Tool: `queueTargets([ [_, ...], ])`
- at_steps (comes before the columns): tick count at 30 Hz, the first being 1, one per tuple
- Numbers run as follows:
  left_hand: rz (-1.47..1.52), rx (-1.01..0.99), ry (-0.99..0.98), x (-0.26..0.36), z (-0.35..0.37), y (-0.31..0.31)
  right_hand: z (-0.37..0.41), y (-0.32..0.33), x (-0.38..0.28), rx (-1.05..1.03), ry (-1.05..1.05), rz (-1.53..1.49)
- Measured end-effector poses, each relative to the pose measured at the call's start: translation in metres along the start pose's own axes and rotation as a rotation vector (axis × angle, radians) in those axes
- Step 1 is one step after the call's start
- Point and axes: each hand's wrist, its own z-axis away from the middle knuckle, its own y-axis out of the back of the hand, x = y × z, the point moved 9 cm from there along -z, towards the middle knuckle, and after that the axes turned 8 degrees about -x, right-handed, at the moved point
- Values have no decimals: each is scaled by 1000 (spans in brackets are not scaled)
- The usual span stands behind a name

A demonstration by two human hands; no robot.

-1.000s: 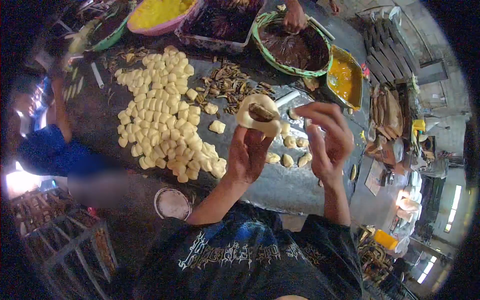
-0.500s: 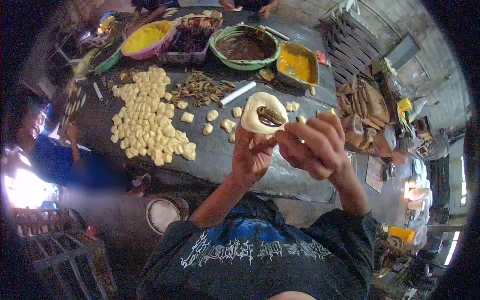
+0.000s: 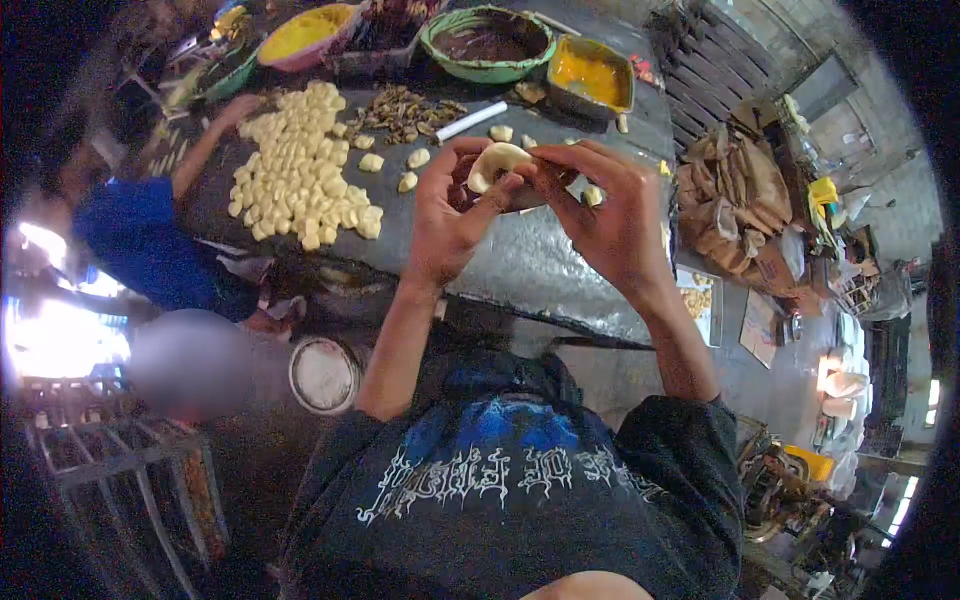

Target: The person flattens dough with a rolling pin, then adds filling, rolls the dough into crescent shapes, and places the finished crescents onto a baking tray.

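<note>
A piece of pale dough, cupped with its edges turned up, is held between both hands above the table. My left hand has its fingers behind the dough and its thumb on the near side. Pinching the dough's right edge is my right hand. The filling inside is mostly hidden by thumb and dough. Several small dough pieces lie to the left, beside a large pile of dough pieces. A white rod lies beyond my left hand.
Brown strips lie on the dark table. At the back stand a green basin of dark paste, a tray of yellow liquid and a pink bowl. Another person's arm reaches over the pile from the left.
The dough's open round has been folded up into a smaller cup, and both hands have closed round it. The view has tilted, and the other person's arm now reaches to the pile.
</note>
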Motion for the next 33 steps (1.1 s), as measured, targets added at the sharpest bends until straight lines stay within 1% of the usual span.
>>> queueTargets([
  [1, -29, 0, 14, -16, 7, 8, 8, -12, 15, -2, -17, -45],
  [3, -156, -13, 115, -39, 22, 18, 27, -38, 44, 23, -81, -80],
  [4, -218, -23, 170, -54, 30, 25, 36, -58, 61, -4, -124, -111],
  [5, -273, 1, 254, -89, 42, 43, 47, -79, 79, -34, -172, -143],
  [8, -575, -83, 472, -142, 60, 65, 77, -137, 130, -148, -328, -160],
  [9, -607, -80, 469, -167, 66, 76, 86, -156, 147, -191, -380, -151],
  [11, -670, -79, 457, -221, 73, 95, 104, -191, 185, -225, -393, -142],
  [12, -757, -105, 474, -234, 70, 98, 111, -206, 201, -242, -400, -137],
  [13, -841, -134, 489, -248, 68, 102, 113, -216, 210, -215, -384, -166],
  [14, -924, -164, 505, -255, 66, 102, 120, -231, 225, -266, -429, -142],
  [16, -914, -191, 644, -273, 63, 110, 127, -255, 246, -373, -516, -92],
  [17, -906, -205, 713, -281, 60, 114, 127, -252, 250, -290, -548, -71],
  [19, -903, -171, 565, -276, 45, 118, 128, -244, 250, -125, -607, -21],
  [20, -898, -150, 493, -273, 40, 121, 128, -242, 252, -106, -652, 28],
  [22, -878, -189, 391, -269, 30, 121, 127, -236, 260, -76, -734, 127],
  [23, -867, -207, 340, -265, 26, 122, 124, -235, 262, -48, -690, 181],
  [26, -773, -350, 445, -280, 23, 128, 124, -235, 274, -201, -835, 142],
  [27, -760, -387, 429, -283, 22, 129, 126, -236, 282, -277, -884, 119],
  [30, -710, -457, 388, -294, 26, 132, 151, -235, 314, -180, -1191, -270],
  [31, -686, -458, 379, -295, 25, 132, 121, -216, 301, -159, -1147, -116],
  [32, -665, -456, 368, -293, 23, 132, 103, -212, 295, -185, -1070, -42],
  [33, -621, -422, 415, -294, 22, 135, 89, -209, 291, -210, -988, 28],
])
